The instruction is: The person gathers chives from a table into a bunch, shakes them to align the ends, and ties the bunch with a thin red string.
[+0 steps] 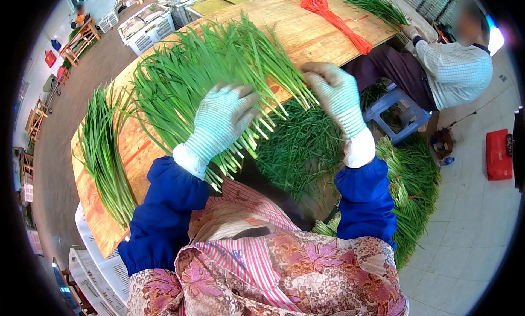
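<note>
My left hand (225, 116), in a striped white-and-teal knit glove, lies open with fingers stretched over a wide spread of garlic chives (175, 80). The long green leaves fan away from me across the wooden table, and the pale cut ends point toward me over its near edge. Beside the right end of that spread is my right hand (336, 94), gloved the same way, its fingers bent but apart and slightly blurred. I see nothing held in it. A separate bundle of chives (104, 152) lies at the table's left side.
Red ties (333, 18) lie on the wooden table (279, 15), near more chives (372, 4). A person (456, 59) sits at right by a blue-grey stool (399, 113). Loose green leaves (301, 146) cover the floor below; a chive pile (415, 190) stands to my right. White crates (147, 29) stand behind.
</note>
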`<state>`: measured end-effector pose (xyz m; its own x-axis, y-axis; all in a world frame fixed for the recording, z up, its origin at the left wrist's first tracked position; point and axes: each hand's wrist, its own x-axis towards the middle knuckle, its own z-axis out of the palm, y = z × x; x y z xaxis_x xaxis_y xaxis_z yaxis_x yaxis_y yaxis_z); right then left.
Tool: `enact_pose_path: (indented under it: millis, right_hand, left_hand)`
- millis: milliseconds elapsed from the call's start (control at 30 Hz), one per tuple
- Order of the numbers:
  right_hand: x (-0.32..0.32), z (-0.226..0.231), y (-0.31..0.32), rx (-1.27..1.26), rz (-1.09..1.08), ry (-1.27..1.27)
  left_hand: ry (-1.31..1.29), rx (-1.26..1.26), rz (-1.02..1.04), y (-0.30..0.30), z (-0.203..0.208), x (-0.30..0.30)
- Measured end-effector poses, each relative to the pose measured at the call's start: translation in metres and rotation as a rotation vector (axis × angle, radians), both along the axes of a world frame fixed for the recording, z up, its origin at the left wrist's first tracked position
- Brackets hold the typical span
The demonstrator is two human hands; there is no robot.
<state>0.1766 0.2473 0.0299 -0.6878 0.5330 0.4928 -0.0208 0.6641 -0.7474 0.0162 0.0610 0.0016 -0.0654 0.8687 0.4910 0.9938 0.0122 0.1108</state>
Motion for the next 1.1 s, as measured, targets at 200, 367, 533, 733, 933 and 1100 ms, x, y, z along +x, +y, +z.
enact_pose_path:
  millis: [200,367,533,733,933,1100]
  right_hand:
    - [-0.026,-0.015,-0.022,0.338,0.037,-0.444]
    - [-0.031,-0.025,-0.009,0.451,-0.204,-0.371]
    - [-0.04,-0.025,-0.017,0.468,-0.27,-0.346]
    - [-0.044,-0.042,-0.033,0.02,0.038,0.217]
    - [-0.049,-0.058,-0.052,0.083,0.186,0.2]
    - [0.001,-0.026,-0.047,-0.135,0.453,0.001]
  left_hand:
    - [-0.012,0.067,-0.013,0.0,0.001,0.002]
    - [-0.006,0.075,-0.038,0.001,0.003,0.003]
    - [-0.044,0.068,-0.022,-0.001,0.003,0.001]
    - [-0.159,0.077,0.09,0.002,0.009,0.009]
    - [0.013,0.029,0.039,0.003,-0.001,-0.005]
    - [0.003,-0.099,0.04,0.005,-0.004,-0.004]
